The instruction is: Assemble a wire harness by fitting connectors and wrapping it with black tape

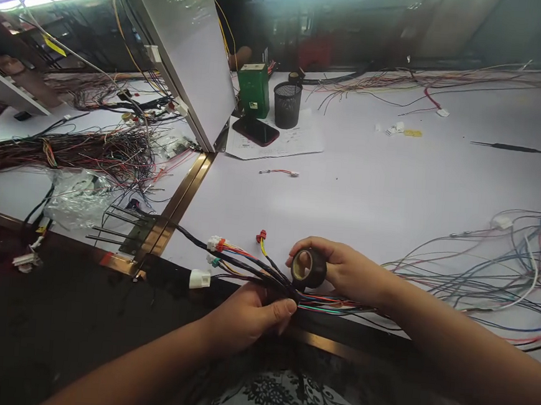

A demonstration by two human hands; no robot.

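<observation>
My left hand [261, 314] is closed around a wire harness [274, 279], its thumb lying across the bundle at the table's front edge. A roll of black tape [314, 268] is held in my right hand [333, 267], just above the harness and close to the left thumb. From the harness's left end branch a white and orange connector [216, 244], a red connector [261, 236], a small green one [214, 261] and a white connector housing [199, 279]. Loose coloured wires run out to the right, under my right forearm.
Metal prongs [118, 228] stick out at the left beside a brass-coloured strip [176, 211]. A phone [255, 131], green box [254, 90] and mesh cup [287, 105] stand behind. Tweezers [518, 148] lie at the far right, above tangled wires [503, 271]. A plastic bag [78, 200] lies left.
</observation>
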